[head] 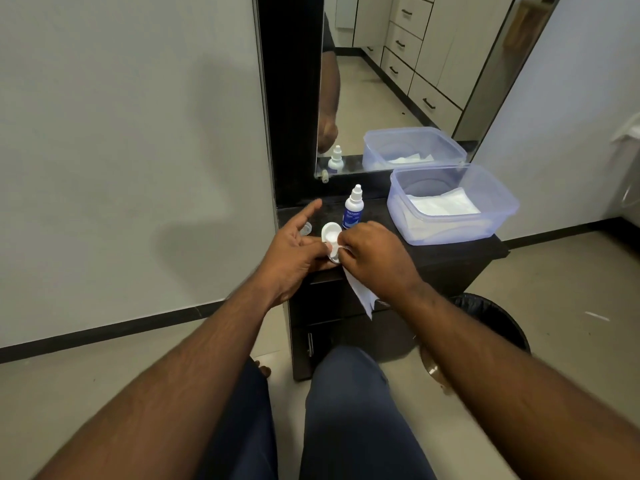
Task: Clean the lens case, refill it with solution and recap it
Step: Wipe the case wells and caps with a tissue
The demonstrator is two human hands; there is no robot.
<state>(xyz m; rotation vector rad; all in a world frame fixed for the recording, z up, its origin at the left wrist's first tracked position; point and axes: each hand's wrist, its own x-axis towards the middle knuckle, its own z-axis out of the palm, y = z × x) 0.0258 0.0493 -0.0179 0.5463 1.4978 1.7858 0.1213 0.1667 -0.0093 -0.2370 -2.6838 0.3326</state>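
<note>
A white lens case (330, 233) lies near the front of the dark dresser top (450, 252). My left hand (294, 249) holds the case's near end between thumb and fingers, with the index finger sticking out straight. My right hand (375, 252) pinches a white tissue (362, 296) and presses it into the near well; the tissue's tail hangs over the front edge. A clear cap (305, 229) lies on the top behind my left hand. The capped solution bottle (353, 207), white with a blue label, stands upright just behind the case.
A clear plastic tub (450, 206) with white tissues sits on the right of the dresser. A mirror (398, 81) stands behind. A black-lined bin (491, 317) is on the floor to the right. My knees are below the dresser front.
</note>
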